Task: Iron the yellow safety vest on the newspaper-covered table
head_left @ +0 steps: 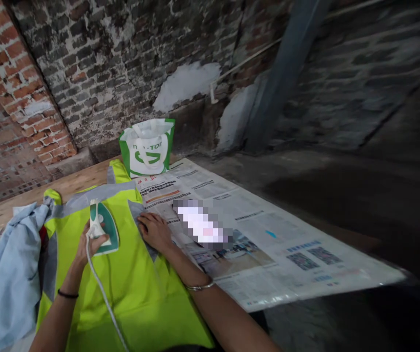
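Note:
My left hand (pixel 85 244) is wrapped round the handle of a green and white clothes iron (pixel 108 222), its white cord running down over the cloth toward me. The iron rests on a yellow high-visibility vest (pixel 136 283) with grey reflective strips, spread over the table. On the right edge of the vest, my right hand (pixel 155 230) lies flat on a grey strip, fingers stretched out and holding nothing. The soleplate is hidden beneath the iron.
Newspaper sheets (pixel 228 195) under clear plastic cover the table's right side, with a blurred-out bright object (pixel 200 222) on them. A green and white bag (pixel 147 151) stands at the back. Light blue cloth (pixel 12 274) is heaped at the left. Behind rises a brick wall (pixel 122 63).

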Demonstrator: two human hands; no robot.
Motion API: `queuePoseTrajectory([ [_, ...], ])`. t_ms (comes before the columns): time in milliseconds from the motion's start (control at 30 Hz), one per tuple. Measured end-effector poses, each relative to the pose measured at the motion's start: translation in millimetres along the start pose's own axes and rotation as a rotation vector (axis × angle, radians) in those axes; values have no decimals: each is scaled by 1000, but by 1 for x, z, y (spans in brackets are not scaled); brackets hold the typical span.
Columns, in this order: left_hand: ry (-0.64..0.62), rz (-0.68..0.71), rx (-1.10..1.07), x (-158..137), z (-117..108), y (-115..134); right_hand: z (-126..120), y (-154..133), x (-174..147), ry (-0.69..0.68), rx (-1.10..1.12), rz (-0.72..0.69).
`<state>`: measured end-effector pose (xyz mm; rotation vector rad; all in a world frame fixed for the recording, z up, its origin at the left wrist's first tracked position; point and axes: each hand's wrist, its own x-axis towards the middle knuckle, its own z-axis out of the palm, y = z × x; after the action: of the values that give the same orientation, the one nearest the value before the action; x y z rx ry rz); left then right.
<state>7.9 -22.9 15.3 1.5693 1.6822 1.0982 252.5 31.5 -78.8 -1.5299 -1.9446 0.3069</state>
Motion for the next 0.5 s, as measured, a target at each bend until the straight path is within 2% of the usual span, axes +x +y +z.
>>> queuePoseTrajectory([
  [133,-61,29,-49,39,16,7,-2,0,1,-3,-3,4],
  [267,-122,39,-81,52,23,11,-4,-1,1,-9,-1,9],
  [367,-157,43,-72,39,20,11,-7,-3,2,-22,3,21],
  [500,-179,35,-29,-7,16,3,-9,-4,2,-13,14,22],
])
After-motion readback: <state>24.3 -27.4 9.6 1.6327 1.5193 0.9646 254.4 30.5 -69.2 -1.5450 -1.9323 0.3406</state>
